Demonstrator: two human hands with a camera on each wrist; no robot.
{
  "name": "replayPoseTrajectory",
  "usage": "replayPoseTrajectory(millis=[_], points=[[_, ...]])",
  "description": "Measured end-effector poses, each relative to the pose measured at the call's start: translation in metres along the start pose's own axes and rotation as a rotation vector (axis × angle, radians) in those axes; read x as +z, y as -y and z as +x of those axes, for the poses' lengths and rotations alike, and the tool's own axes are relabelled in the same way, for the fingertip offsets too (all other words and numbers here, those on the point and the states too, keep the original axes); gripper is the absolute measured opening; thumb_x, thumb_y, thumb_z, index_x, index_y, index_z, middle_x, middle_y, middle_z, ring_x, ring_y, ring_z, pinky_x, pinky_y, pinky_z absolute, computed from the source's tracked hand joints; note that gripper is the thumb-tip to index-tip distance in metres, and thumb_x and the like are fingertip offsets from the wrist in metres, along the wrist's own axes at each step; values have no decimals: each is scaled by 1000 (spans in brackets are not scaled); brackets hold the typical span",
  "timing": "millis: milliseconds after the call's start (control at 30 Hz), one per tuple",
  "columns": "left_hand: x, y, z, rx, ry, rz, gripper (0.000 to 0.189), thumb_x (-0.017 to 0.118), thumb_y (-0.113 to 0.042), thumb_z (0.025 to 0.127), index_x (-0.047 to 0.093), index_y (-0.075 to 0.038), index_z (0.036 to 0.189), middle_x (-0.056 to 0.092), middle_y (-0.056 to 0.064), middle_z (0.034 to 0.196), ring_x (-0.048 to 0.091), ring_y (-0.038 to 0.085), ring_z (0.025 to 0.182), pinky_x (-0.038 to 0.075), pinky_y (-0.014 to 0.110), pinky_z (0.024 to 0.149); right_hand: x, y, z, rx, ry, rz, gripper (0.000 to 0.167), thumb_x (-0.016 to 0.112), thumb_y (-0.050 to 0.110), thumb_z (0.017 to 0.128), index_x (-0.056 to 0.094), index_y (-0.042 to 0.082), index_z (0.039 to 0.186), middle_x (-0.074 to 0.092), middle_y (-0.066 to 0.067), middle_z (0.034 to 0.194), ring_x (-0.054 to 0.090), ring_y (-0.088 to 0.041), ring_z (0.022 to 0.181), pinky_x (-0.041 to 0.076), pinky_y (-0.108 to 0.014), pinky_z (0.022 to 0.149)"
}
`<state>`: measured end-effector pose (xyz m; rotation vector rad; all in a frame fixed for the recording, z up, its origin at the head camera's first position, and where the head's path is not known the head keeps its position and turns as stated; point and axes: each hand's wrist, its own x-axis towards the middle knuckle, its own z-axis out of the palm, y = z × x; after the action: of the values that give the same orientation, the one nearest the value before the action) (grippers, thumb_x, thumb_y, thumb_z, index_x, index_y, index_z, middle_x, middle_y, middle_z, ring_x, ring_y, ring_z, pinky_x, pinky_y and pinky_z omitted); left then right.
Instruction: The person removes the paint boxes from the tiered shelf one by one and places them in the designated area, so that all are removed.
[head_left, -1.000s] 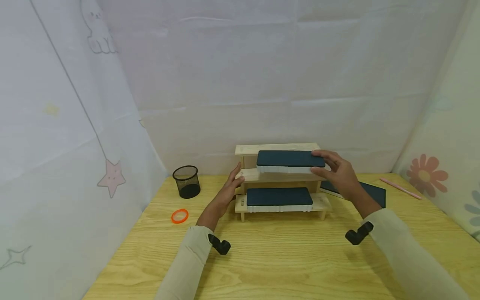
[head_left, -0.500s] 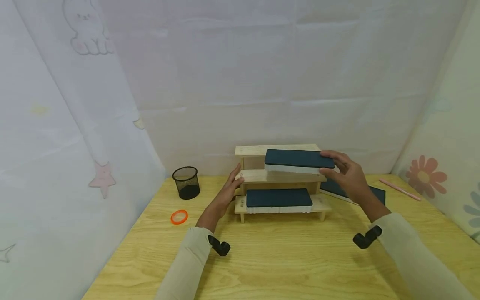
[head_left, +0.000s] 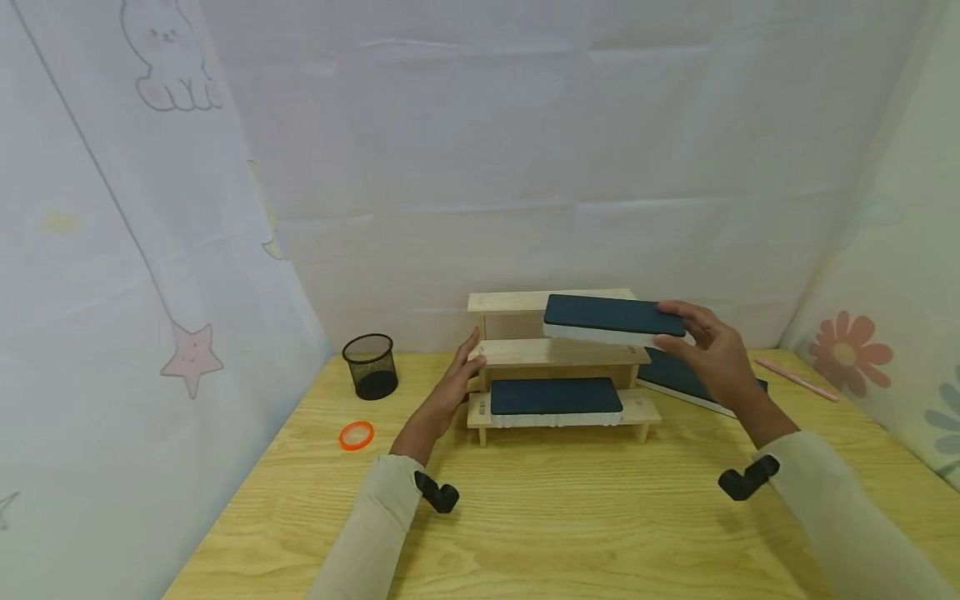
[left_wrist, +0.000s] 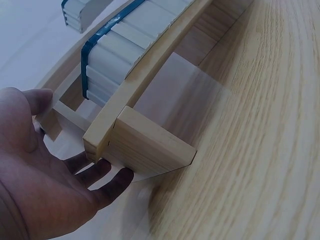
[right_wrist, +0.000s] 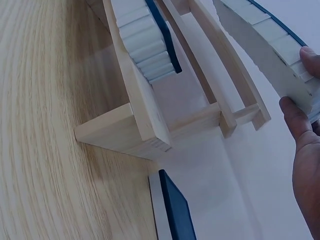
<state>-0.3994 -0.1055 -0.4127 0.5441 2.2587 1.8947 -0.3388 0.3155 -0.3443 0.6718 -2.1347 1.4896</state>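
A three-tier wooden shelf (head_left: 555, 352) stands at the back of the table. My right hand (head_left: 708, 350) pinches the right end of a long white block with a dark blue top (head_left: 613, 317), thumb in front and fingers behind. This block is held in the air above the middle tier, its right end slightly lower; its pale underside shows in the right wrist view. Another white block with a dark blue top (head_left: 557, 397) lies on the bottom tier. My left hand (head_left: 447, 387) touches the shelf's left end, fingertips against the side panel (left_wrist: 150, 145) in the left wrist view.
A third dark-blue-topped, light-edged piece (head_left: 678, 375) lies on the table right of the shelf, partly hidden by my right hand. A pink stick (head_left: 797, 379) is farther right. A black mesh cup (head_left: 372, 367) and an orange ring (head_left: 356, 435) are at left. White cloth walls (head_left: 420, 250) enclose the table.
My right hand has moved right with the held block, whose left end now tilts up. More of the middle tier shows. The left hand stays at the shelf's left end.
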Motion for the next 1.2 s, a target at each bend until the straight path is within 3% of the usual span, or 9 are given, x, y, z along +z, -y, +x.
replayPoseTrajectory(millis=[233,867,1200], points=[[0,2,1,10,-7,8,59,40,-57,105,9,-55,156,-2,-17,165,3,28,153,9,71,112,-10,-6,-2,-26,-12,13,53,69,0,95,53,6,145,42,-9,150,34,-17,144,29,-19,112],[3,1,4,19,0,13,59,40,-58,105,9,-57,155,-2,-19,164,3,27,153,9,70,113,-40,-1,-17,21,-59,-130,55,69,6,96,52,13,147,39,-4,153,29,-13,147,30,-12,108],[3,2,3,14,-1,10,59,40,-58,105,9,-56,156,-3,-18,164,2,27,153,9,70,113,-54,-8,-24,52,-70,-167,56,67,7,98,49,14,150,36,-3,156,28,-17,149,31,-12,107]])
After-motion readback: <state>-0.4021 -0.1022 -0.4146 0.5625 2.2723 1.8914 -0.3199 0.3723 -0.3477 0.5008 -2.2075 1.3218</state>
